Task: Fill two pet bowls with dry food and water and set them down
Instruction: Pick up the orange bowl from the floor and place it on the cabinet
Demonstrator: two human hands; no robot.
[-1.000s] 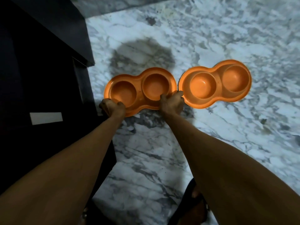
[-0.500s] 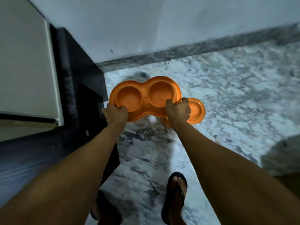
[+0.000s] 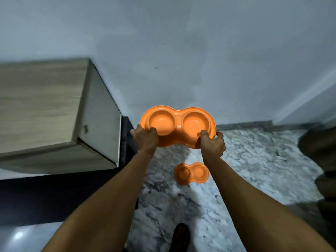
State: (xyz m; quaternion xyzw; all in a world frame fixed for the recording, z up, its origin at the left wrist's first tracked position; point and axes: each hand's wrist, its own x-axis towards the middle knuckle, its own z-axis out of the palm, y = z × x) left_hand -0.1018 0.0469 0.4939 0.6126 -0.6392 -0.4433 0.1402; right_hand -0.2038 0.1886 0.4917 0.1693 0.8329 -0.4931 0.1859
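- An orange double pet bowl (image 3: 177,124) was held up in the air, level, in front of a pale wall (image 3: 181,51); both its wells were empty.
- The left hand (image 3: 145,138) gripped the bowl's near-left rim, fingers closed over the edge.
- The right hand (image 3: 212,143) gripped the near-right rim, likewise closed.
- A second orange double bowl (image 3: 191,173) lay on the marble floor (image 3: 254,160) below, between the forearms, also empty.
- A wooden cabinet (image 3: 45,106) stood at left.

Smooth orange plastic bowl (image 3: 177,124), veined marble floor (image 3: 254,160), matt wood-grain cabinet (image 3: 41,106).
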